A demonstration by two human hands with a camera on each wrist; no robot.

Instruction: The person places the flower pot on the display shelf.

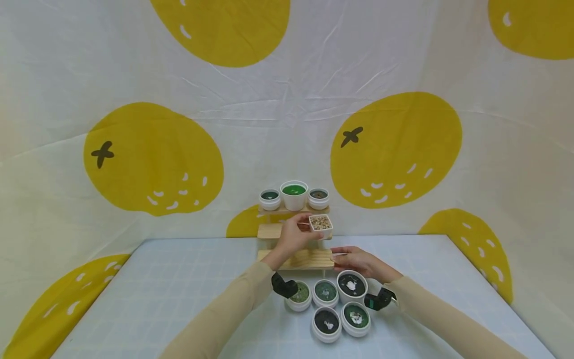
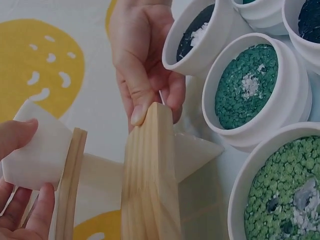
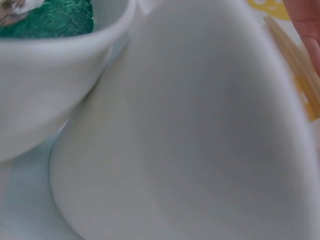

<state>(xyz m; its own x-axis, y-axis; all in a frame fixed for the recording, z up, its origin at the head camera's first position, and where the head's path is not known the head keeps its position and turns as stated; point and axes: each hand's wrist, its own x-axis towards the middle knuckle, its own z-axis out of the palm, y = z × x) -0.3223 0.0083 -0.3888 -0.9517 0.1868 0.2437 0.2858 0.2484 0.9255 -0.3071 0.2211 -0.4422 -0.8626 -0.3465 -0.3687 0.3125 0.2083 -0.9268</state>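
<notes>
A small white square pot (image 1: 321,225) with beige grit on top is held by my left hand (image 1: 293,237), thumb on one side and fingers on the other. It is beside the right end of the middle shelf of a tiered wooden stand (image 1: 269,231). In the left wrist view the pot (image 2: 40,147) looks very close to that shelf; whether they touch I cannot tell. My right hand (image 1: 358,263) grips the right end of the lowest wooden shelf (image 1: 309,260), its thumb (image 2: 140,110) pressed on the board. A white pot wall (image 3: 175,125) fills most of the right wrist view.
Three round white pots, including a taller bright green one (image 1: 294,199), stand on the top shelf. Several round pots with green or dark tops, such as the front dark one (image 1: 326,324), cluster on the table before the stand. A fruit-patterned cloth (image 1: 278,149) hangs behind.
</notes>
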